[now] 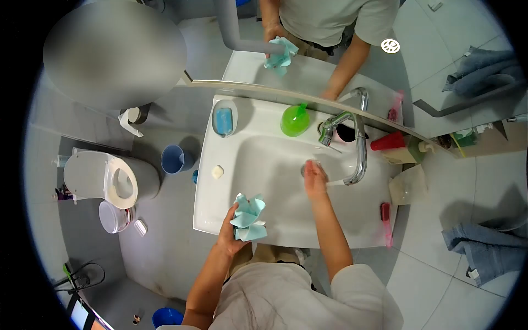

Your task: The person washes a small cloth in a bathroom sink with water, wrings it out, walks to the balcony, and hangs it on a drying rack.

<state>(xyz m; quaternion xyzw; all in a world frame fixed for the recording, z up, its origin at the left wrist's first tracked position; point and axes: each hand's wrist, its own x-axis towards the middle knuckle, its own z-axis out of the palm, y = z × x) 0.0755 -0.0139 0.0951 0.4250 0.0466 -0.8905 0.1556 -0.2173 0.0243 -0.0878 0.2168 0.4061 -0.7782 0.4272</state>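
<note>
This is a bathroom, probably in a home. A white washbasin [212, 206] spreads beneath the right hand's fingers [313, 165], a chrome tap [361, 148] near them on the right and a mirror [264, 86] beyond them. Well to their left, past the rim, are a toilet [122, 181] with its lid raised and, farther forward, a toilet-paper roll [133, 115]. Personal clutter suggests a household: a green bottle [295, 122] ahead of the fingers, a pink brush [386, 214] right of them, with large pale tiles [429, 291] farther right.
</note>
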